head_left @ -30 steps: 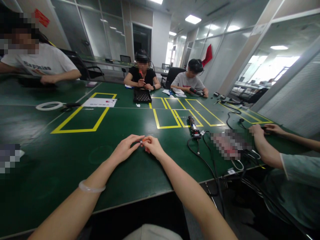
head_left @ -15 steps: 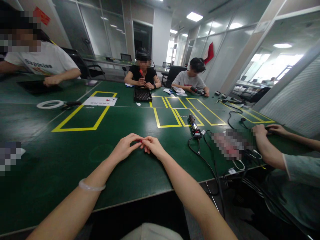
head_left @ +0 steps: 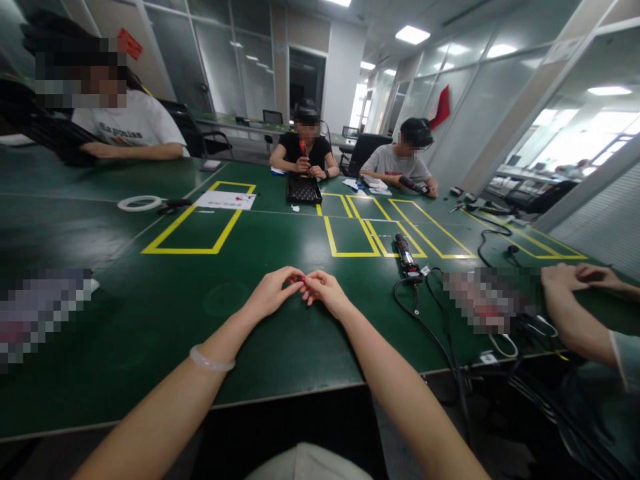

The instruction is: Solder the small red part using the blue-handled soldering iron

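My left hand and my right hand meet over the green table, fingertips together. Between their pinched fingers shows a small red piece; its kind is too small to make out, and the fingers cover most of it. Both hands seem to grip it, one from each side. A pale bangle circles my left wrist. To the right of my hands lies a dark cylindrical tool with a black cable running from it toward the table's front edge.
Yellow tape rectangles mark the table. A white sheet, a white ring and a black tray lie farther back. Blurred-out items lie left and right. Several people sit around; one person's hands are at the right.
The view has swung left, so the scene sits farther right. My hands keep their pinch on the red piece. The person at the far left has raised and tilted a dark flat object.
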